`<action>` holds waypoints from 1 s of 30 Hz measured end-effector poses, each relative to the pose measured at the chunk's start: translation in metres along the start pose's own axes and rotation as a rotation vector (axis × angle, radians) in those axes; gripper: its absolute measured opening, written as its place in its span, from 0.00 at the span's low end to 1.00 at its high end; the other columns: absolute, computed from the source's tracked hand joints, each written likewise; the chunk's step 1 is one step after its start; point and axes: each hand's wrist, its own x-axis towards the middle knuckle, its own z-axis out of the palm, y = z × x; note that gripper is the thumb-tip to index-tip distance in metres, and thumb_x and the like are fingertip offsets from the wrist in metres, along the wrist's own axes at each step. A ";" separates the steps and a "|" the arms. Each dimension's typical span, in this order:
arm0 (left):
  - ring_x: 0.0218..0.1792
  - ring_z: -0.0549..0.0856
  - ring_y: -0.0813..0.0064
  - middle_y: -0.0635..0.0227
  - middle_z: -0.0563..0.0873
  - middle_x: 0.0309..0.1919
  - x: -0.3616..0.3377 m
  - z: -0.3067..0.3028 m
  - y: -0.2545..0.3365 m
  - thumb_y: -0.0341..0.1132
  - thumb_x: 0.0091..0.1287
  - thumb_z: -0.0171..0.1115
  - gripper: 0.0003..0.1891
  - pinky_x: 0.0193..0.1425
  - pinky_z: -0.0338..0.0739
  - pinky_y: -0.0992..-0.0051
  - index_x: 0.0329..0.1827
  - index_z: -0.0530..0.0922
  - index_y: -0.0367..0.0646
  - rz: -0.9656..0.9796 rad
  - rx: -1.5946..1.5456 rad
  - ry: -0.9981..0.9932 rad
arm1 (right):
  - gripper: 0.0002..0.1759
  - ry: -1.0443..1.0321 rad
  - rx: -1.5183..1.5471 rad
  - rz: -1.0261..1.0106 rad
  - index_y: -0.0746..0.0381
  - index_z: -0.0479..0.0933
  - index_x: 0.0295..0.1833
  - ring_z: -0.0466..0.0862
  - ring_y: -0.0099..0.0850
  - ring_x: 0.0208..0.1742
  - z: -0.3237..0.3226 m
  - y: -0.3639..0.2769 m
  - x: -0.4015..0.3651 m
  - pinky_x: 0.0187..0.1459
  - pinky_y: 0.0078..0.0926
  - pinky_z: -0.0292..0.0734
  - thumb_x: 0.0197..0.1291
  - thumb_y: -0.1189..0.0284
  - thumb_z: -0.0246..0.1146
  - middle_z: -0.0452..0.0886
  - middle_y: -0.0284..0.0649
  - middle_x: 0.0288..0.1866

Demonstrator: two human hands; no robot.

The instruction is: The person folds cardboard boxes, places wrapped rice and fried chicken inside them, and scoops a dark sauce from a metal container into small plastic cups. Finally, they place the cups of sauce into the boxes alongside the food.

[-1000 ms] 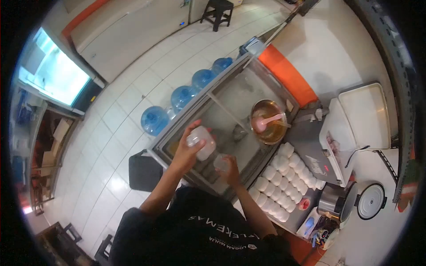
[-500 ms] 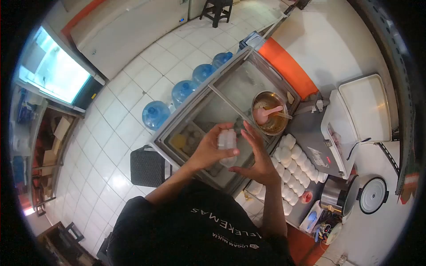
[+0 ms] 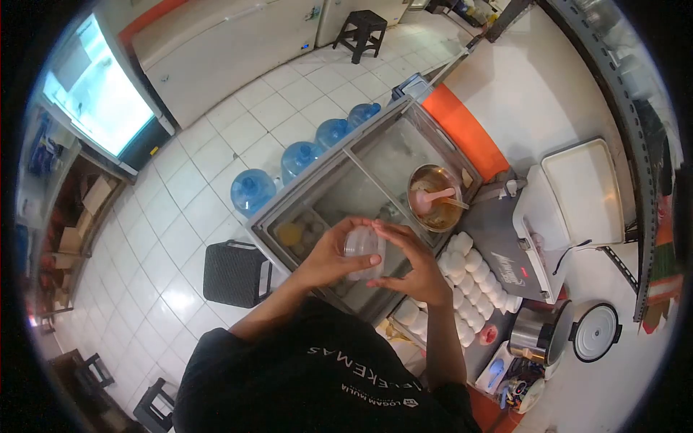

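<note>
In front of my chest is what looks like a stack of clear plastic cups [image 3: 362,245], held sideways over the chest freezer [image 3: 260,211]. My left hand [image 3: 333,254] wraps round its left part, with the thumb across the near side. Fingers and thumb of my right hand [image 3: 417,265] close round the stack's right end. Its details are partly hidden by the fingers. Beyond the right hand, a metal bowl [image 3: 446,225] of brownish liquid rests on the freezer, a pink ladle [image 3: 424,199] inside it.
Rows of white rounded bundles [image 3: 473,278] lie right of the freezer. Past them stand a grey cooler box [image 3: 505,254], a white tray [image 3: 585,187] and a steel pot [image 3: 530,332]. Blue water jugs [image 3: 253,191] and a black stool [image 3: 234,274] are on the left floor.
My right hand has moved in from beside the cups and now closes on their right end. My left hand keeps its hold. The camera view has shifted slightly.
</note>
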 end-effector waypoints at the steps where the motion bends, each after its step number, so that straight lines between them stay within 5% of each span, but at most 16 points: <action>1: 0.54 0.80 0.77 0.67 0.82 0.51 -0.002 0.000 -0.001 0.36 0.61 0.79 0.33 0.59 0.75 0.73 0.66 0.71 0.37 0.001 0.005 -0.003 | 0.51 0.000 -0.003 -0.001 0.58 0.68 0.75 0.71 0.45 0.75 0.001 -0.001 -0.002 0.72 0.41 0.71 0.45 0.63 0.83 0.69 0.44 0.77; 15: 0.56 0.79 0.77 0.66 0.82 0.54 -0.016 0.017 -0.004 0.36 0.62 0.77 0.30 0.62 0.74 0.74 0.65 0.74 0.39 0.016 0.051 -0.038 | 0.49 0.008 0.031 -0.051 0.59 0.68 0.74 0.72 0.44 0.75 -0.002 -0.010 -0.023 0.72 0.40 0.70 0.47 0.64 0.83 0.71 0.47 0.75; 19: 0.55 0.83 0.71 0.64 0.82 0.55 -0.017 0.019 -0.012 0.36 0.65 0.73 0.29 0.61 0.77 0.69 0.66 0.72 0.40 -0.018 -0.167 0.007 | 0.50 0.116 0.100 -0.015 0.60 0.66 0.74 0.73 0.43 0.73 -0.006 -0.011 -0.031 0.73 0.42 0.65 0.44 0.66 0.82 0.72 0.47 0.72; 23: 0.55 0.86 0.65 0.62 0.82 0.55 -0.016 0.020 -0.013 0.38 0.69 0.69 0.28 0.59 0.82 0.63 0.69 0.69 0.43 -0.030 -0.420 0.072 | 0.39 0.212 0.731 -0.039 0.63 0.60 0.74 0.67 0.40 0.73 0.002 0.014 -0.051 0.74 0.47 0.58 0.56 0.71 0.66 0.63 0.47 0.72; 26: 0.56 0.85 0.65 0.62 0.82 0.56 -0.013 0.015 -0.021 0.44 0.72 0.67 0.29 0.58 0.83 0.63 0.71 0.68 0.46 -0.085 -0.482 0.037 | 0.36 0.122 0.656 -0.059 0.63 0.64 0.68 0.72 0.41 0.65 0.001 0.031 -0.052 0.69 0.45 0.64 0.56 0.67 0.70 0.67 0.48 0.66; 29: 0.57 0.84 0.66 0.63 0.82 0.56 -0.015 0.019 -0.020 0.48 0.73 0.66 0.31 0.60 0.82 0.64 0.74 0.67 0.48 -0.132 -0.530 0.004 | 0.34 0.087 0.081 -0.234 0.63 0.66 0.63 0.73 0.45 0.60 0.008 0.025 -0.036 0.65 0.44 0.68 0.56 0.63 0.73 0.69 0.50 0.62; 30: 0.58 0.83 0.67 0.63 0.82 0.57 -0.014 0.024 -0.019 0.49 0.73 0.65 0.32 0.60 0.82 0.64 0.75 0.66 0.48 -0.138 -0.541 -0.026 | 0.35 0.088 0.019 -0.129 0.64 0.68 0.61 0.72 0.51 0.62 0.010 0.007 -0.031 0.64 0.44 0.69 0.55 0.59 0.75 0.69 0.53 0.61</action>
